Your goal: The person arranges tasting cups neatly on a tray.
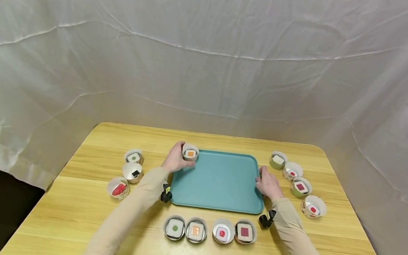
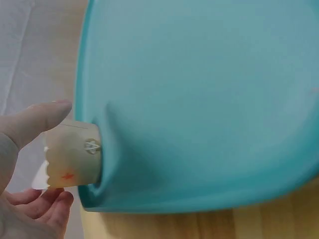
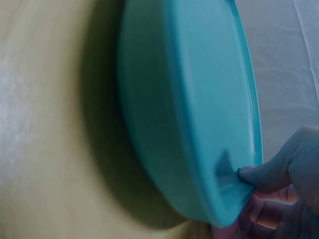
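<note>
A teal tray [image 1: 218,180] lies at the middle of the wooden table. At its far left corner stands a scalloped paper cup [image 1: 190,154], holding a white square piece with an orange top. My left hand [image 1: 177,159] has thumb and fingers on either side of this paper cup [image 2: 75,154], whose base meets the tray's corner in the left wrist view. On the opposite side, my right hand [image 1: 268,183] pinches the tray's right rim. The right wrist view shows the thumb over the edge of the tray [image 3: 214,124] and the fingers outside and beneath it.
Several filled paper cups [image 1: 175,228] stand in a row before the tray's near edge. Three more cups [image 1: 132,172] are at the left, beside the left forearm. Several others [image 1: 301,187] line the right side. Pale cloth [image 1: 208,72] hangs behind the table.
</note>
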The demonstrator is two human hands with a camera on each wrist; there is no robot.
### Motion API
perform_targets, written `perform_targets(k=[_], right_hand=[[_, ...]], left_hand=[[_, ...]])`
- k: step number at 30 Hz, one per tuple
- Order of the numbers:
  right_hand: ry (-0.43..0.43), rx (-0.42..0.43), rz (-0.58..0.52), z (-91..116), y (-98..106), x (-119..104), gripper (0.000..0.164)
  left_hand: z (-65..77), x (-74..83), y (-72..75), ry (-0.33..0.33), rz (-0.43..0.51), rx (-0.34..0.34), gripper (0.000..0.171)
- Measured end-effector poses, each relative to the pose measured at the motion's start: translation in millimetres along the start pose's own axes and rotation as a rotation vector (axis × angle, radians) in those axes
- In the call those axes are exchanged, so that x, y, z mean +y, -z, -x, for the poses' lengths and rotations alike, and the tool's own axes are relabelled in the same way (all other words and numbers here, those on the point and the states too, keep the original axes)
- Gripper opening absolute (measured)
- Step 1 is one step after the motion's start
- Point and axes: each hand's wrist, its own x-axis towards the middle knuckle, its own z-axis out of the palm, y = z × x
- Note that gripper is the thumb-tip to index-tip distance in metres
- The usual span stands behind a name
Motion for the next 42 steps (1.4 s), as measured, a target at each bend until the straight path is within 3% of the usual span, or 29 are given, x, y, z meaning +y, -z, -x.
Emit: perform_targets(k=[6,18,24,33,37,42], right_hand=[[0.004,0.001,-0.006,-1,1,0,0.023],[0.002,-0.005,-0.002,-3,1,-2,0.023],[0.001,-0.004,0.001,-4,0,-3,0.023],[0.005,0.001,-0.002,-4,-1,-4,0.023],[0.005,0.001,-0.008,-3,-1,-4,0.023],[0.001,0.002,-0.012,-3,-1,-4,0.023]], left_hand=[[3.8,6.0,8.2,0.038,0.077,-0.001,0.094],[18.5,12.6,32.4,0.058,0.044,-0.011,0.089],[25.4,3.8,58.3,0.090,-0.048,0.034,0.086],[30.8,-18.3,97.2,0.232,-0.201,0.094,0.087],[30.8,-28.9,106.9,0.299,-0.263,0.094,0.090],[28.8,-39.2,113.9,0.353,-0.260,0.072,0.092]])
